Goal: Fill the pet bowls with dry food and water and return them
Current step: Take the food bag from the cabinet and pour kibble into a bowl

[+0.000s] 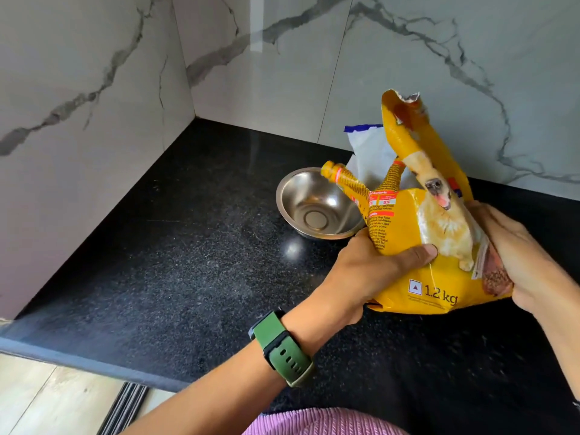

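A yellow dry-food bag (417,221) marked 1.2 kg stands crumpled on the black counter (175,246), its torn top flaps sticking up. My left hand (370,271) grips the bag's lower left side, thumb across the front. My right hand (518,255) clasps its right side. Just left of the bag sits a steel bowl (314,205), upright and with nothing in it; one bag flap reaches over its rim.
A white and blue packet (368,155) leans against the marble wall behind the bag. The counter ends in a corner at the back left, and its front edge runs along the lower left above a tiled floor. A green watch is on my left wrist.
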The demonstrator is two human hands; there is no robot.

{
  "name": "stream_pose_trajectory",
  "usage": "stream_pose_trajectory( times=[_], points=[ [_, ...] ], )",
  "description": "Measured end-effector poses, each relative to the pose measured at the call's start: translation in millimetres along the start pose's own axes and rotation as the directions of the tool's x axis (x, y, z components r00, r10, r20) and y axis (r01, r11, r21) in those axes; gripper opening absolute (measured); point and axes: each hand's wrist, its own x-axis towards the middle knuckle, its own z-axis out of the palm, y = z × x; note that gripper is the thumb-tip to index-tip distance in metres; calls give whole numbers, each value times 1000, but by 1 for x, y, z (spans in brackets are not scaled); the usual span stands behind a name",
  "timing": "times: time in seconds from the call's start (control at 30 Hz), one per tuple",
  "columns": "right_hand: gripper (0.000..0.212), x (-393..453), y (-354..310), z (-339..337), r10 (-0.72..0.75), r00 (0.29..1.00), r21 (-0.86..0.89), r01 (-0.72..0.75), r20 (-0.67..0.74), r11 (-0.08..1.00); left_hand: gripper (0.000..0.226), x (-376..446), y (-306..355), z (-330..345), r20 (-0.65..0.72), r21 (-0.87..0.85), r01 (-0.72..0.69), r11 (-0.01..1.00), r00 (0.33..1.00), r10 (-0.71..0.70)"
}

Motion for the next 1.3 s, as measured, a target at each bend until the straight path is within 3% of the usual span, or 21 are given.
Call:
stream_pose_trajectory(
  times=[0.17, 0.33, 0.57, 0.6, 0.63, 0.77, 1.07, 1.17, 1.3],
  points=[
    [30, 1, 3, -3, -51, 999, -53, 50, -15, 997, 77, -2, 2, 3, -42, 64, -59, 996, 997, 61],
    [22, 3, -2, -4, -31, 999, -164, 37, 38, 986, 48, -7, 4, 2, 6, 45, 47, 998, 999, -48],
    [22, -5, -2, -1, -100, 995, -169, 99, 3, 981, 68, -9, 1, 4, -39, 55, -14, 998, 999, 16],
    [32, -4, -3, -2, -121, 993, -188, 120, 3, 975, 70, -10, 1, 4, -49, 65, -28, 997, 998, 31],
    [41, -3, -4, -3, -115, 993, -212, 113, 3, 971, 68, -10, 2, 4, -51, 66, -29, 997, 998, 33],
    [21, 2, -5, -5, -70, 997, -266, 73, 20, 961, 49, -12, 5, 4, -4, 50, 53, 997, 999, -53],
    [21, 2, -3, -1, -108, 994, -282, 98, -20, 955, 59, -8, 3, 2, -62, 69, -30, 997, 997, 35],
    [24, 9, -1, -4, -80, 997, -355, 83, 22, 931, 49, -9, 2, 2, -22, 41, 30, 999, 999, -29],
    [17, 6, 2, 0, -84, 996, -329, 77, -8, 941, 38, -8, 0, 1, -36, 47, 26, 999, 999, -24]
  ],
)
